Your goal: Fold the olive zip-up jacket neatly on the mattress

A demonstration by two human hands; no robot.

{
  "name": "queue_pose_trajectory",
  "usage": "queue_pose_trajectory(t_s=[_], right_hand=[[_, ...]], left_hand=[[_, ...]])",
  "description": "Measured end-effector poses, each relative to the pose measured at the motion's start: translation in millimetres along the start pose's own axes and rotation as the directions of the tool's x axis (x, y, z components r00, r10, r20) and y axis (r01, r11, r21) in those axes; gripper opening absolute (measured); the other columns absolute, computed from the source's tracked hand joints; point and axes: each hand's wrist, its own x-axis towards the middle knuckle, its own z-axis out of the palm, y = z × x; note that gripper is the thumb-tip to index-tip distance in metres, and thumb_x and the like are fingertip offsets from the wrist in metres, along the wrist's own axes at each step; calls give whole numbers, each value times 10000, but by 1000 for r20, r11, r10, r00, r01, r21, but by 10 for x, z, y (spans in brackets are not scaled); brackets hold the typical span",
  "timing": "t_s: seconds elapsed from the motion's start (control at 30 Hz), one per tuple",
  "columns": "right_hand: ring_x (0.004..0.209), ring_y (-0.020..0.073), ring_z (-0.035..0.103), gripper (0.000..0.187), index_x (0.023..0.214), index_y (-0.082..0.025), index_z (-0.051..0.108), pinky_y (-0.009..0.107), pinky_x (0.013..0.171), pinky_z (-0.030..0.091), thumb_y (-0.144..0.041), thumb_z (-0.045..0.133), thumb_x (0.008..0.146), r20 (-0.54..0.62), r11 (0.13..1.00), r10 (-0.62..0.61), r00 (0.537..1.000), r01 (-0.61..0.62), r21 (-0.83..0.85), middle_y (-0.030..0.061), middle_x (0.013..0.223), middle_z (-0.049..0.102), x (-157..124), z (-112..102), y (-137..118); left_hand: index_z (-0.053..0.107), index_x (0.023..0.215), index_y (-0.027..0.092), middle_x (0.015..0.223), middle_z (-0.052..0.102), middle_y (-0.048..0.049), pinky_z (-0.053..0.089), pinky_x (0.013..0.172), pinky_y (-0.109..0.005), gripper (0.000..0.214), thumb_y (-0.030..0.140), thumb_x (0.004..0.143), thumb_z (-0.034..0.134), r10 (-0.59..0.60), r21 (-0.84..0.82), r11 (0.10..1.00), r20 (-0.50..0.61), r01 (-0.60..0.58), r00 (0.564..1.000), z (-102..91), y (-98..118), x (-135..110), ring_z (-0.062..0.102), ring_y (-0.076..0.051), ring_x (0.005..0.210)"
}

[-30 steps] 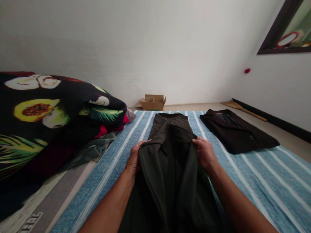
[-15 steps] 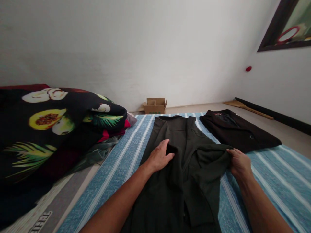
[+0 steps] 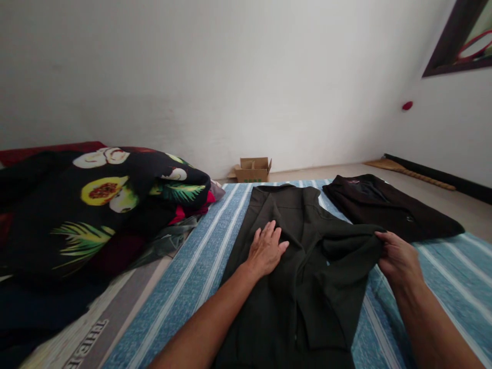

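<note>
Bulging beside the left edge of the blue striped cloth (image 3: 207, 251): clothes heap (image 3: 126, 205), one, fruit-printed piece on top. Inside that left edge: a long margin of bare stripes. Beyond the cloth's far edge: cardboard box (image 3: 251, 173), one, flaps up. Over the cloth's middle: left hand (image 3: 267, 250), one, palm down, fingers slightly spread, resting on fabric, gripping nothing. Lying lengthwise on the cloth's middle: dark green garment (image 3: 307, 256), one, long axis running from the cloth's near side, collar-like end pointing to the far edge, one fold drawn out rightward. Over the cloth's right half: right hand (image 3: 400, 259), one, thumb and fingers pinched closed on that fold's tip; more stripes beyond. At the cloth's far right: folded dark brown garment (image 3: 395, 210), one.
</note>
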Motion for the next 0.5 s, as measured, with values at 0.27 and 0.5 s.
queue_pose_trajectory(t_s=[0.27, 0.5], right_hand=[[513, 86, 568, 204, 591, -156, 572, 188, 500, 518, 18, 636, 506, -186, 999, -52, 981, 49, -21, -51, 581, 582, 136, 92, -236], [480, 109, 546, 214, 644, -193, 620, 235, 449, 493, -31, 677, 516, -207, 977, -145, 967, 107, -183, -28, 594, 587, 300, 61, -343]], left_hand=[[277, 1422, 183, 1526, 93, -147, 146, 1084, -518, 748, 660, 846, 271, -214, 55, 977, 137, 208, 967, 67, -58, 2, 62, -339, 1386], [363, 1359, 159, 1480, 281, -132, 181, 1091, -445, 568, 493, 918, 233, -74, 27, 997, 30, 74, 997, -12, -22, 363, 159, -262, 1384]])
